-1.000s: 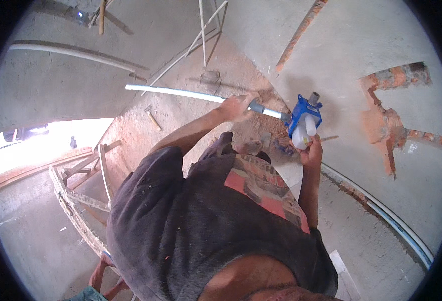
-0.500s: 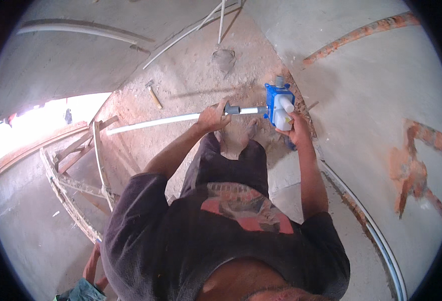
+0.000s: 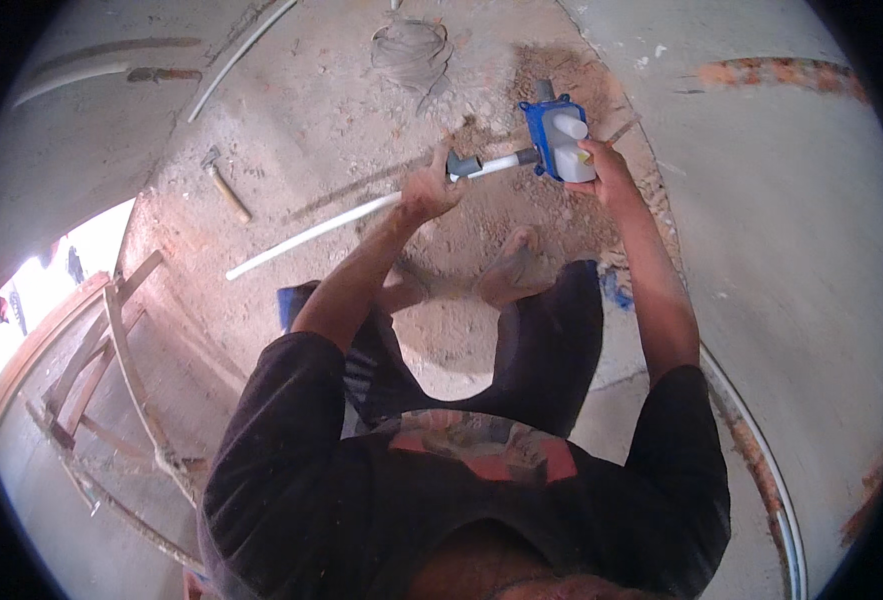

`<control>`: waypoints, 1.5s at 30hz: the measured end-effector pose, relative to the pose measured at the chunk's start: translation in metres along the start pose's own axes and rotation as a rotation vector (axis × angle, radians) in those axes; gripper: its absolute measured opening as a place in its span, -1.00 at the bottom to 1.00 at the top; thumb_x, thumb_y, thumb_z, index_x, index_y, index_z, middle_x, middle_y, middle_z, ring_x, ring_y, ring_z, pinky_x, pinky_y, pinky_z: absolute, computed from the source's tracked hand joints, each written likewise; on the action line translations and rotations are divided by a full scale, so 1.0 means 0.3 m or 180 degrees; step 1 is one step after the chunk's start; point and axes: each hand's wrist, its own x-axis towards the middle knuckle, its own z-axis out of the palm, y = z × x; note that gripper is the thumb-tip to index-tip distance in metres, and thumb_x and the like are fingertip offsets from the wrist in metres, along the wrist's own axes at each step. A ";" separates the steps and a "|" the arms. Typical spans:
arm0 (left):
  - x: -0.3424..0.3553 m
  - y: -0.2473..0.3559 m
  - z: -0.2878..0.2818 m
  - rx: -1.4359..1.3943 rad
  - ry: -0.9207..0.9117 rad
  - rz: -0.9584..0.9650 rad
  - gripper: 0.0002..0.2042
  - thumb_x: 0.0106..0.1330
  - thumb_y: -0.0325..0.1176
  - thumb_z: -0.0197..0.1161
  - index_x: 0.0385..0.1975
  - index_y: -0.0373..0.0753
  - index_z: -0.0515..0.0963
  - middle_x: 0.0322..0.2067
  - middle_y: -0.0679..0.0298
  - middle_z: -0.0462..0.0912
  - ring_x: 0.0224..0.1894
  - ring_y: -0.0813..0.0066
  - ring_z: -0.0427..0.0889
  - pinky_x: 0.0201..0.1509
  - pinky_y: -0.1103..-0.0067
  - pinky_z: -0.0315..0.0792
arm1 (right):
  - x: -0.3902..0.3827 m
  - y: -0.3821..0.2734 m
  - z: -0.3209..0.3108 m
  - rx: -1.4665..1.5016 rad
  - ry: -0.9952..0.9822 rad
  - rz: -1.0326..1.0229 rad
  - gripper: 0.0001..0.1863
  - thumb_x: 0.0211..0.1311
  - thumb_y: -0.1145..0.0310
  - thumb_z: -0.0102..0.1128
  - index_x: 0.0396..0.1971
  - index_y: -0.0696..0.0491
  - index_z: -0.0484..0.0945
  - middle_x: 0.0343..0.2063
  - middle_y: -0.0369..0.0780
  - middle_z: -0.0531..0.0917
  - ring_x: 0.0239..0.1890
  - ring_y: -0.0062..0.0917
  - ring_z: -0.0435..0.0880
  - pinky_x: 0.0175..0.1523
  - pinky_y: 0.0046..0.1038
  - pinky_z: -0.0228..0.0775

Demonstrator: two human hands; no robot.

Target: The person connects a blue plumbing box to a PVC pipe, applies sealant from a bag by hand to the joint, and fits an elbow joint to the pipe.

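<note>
Dirt floor point(image 3: 306, 150), left hand point(image 3: 431, 193) curled round pipe point(image 3: 311, 237)

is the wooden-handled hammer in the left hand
No, the wooden-handled hammer lies on the ground; the left hand holds the long white pipe.

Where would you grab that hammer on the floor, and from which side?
I'd probably take the hammer by the near half of its wooden handle, coming from above and the near side: its head points away and the slender handle slants back this way, uncovered. The closer left hand holds the white pipe.
</note>
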 end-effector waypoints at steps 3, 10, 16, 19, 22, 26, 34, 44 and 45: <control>0.086 -0.145 0.165 -0.0300 -0.0122 -0.0024 -0.33 0.17 -0.21 0.28 0.28 -0.11 0.16 -0.53 -0.06 0.63 -0.44 -0.09 0.68 -0.37 0.18 0.53 | 0.237 0.109 0.005 0.0150 -0.0220 -0.0030 -0.38 0.23 0.12 0.21 0.16 0.13 0.23 -0.02 -0.07 0.30 0.05 -0.02 0.47 -0.14 0.00 0.68; 0.263 -0.328 0.469 -0.0667 -0.0228 0.0094 -0.32 0.18 -0.22 0.29 0.27 -0.12 0.11 -0.23 -0.19 0.62 -0.13 -0.19 0.64 -0.05 0.13 0.49 | 0.521 0.205 0.016 -0.0309 0.0351 -0.0325 -0.38 0.31 0.02 0.13 0.17 0.14 0.24 -0.01 -0.03 0.40 -0.04 -0.11 0.61 -0.23 -0.15 0.70; 0.288 -0.374 0.603 -0.0765 -0.0118 0.0087 -0.34 0.19 -0.23 0.28 0.25 -0.15 0.10 -0.18 -0.18 0.61 -0.05 -0.18 0.62 0.00 0.15 0.48 | 0.496 0.219 0.012 -0.0323 0.0646 -0.0856 -0.49 0.37 0.06 0.08 0.11 0.16 0.37 -0.09 -0.04 0.48 -0.20 -0.22 0.68 -0.29 -0.30 0.69; 0.275 -0.380 0.611 -0.0941 -0.0142 0.0124 -0.34 0.18 -0.24 0.29 0.24 -0.18 0.12 -0.20 -0.17 0.61 -0.07 -0.16 0.63 -0.01 0.17 0.48 | 0.390 0.278 0.026 -0.0357 0.0767 -0.1603 -0.60 0.41 0.15 0.04 0.03 0.15 0.47 -0.32 -0.10 0.59 -0.26 -0.30 0.67 -0.30 -0.34 0.61; 0.275 -0.399 0.624 -0.1143 -0.0164 0.0213 -0.35 0.16 -0.25 0.31 0.22 -0.21 0.15 -0.20 -0.17 0.60 -0.09 -0.15 0.63 -0.01 0.18 0.48 | 0.315 0.387 0.027 -0.1072 0.0738 -0.2217 -0.62 0.39 0.16 0.08 0.00 0.14 0.52 -0.40 -0.13 0.63 -0.29 -0.37 0.66 -0.28 -0.39 0.52; 0.277 -0.395 0.626 -0.1093 -0.0101 0.0106 -0.37 0.14 -0.26 0.34 0.18 -0.24 0.20 -0.22 -0.13 0.59 -0.11 -0.09 0.63 -0.03 0.21 0.48 | 0.332 0.626 0.089 -0.1895 0.0597 -0.2144 -0.58 0.37 0.09 0.10 -0.04 0.16 0.55 -0.35 -0.09 0.68 -0.31 -0.37 0.65 -0.13 -0.30 0.46; 0.281 -0.392 0.641 -0.1104 0.0035 0.0001 -0.38 0.11 -0.26 0.38 0.14 -0.21 0.24 -0.21 -0.11 0.58 -0.12 -0.05 0.63 -0.05 0.22 0.47 | 0.402 0.845 0.195 -0.2154 0.0477 -0.2231 -0.62 0.40 0.10 -0.01 -0.10 0.12 0.55 -0.38 0.09 0.64 -0.26 0.02 0.64 -0.18 -0.10 0.45; 0.280 -0.377 0.637 -0.1282 0.0098 -0.0048 -0.43 0.12 -0.25 0.41 0.08 -0.21 0.26 -0.34 0.01 0.57 -0.25 0.09 0.64 -0.14 0.31 0.47 | 0.428 0.843 0.269 -0.2778 0.0439 -0.2432 -0.68 0.40 0.19 -0.03 -0.14 0.11 0.59 -0.38 0.08 0.64 -0.30 0.05 0.64 -0.21 -0.05 0.44; 0.279 -0.376 0.636 -0.1307 0.0095 -0.0055 -0.44 0.13 -0.26 0.41 0.07 -0.21 0.26 -0.35 0.01 0.58 -0.25 0.10 0.64 -0.15 0.32 0.47 | 0.428 0.844 0.271 -0.2760 0.0428 -0.2501 -0.69 0.40 0.20 -0.03 -0.15 0.11 0.59 -0.38 0.08 0.65 -0.29 0.04 0.64 -0.20 -0.06 0.45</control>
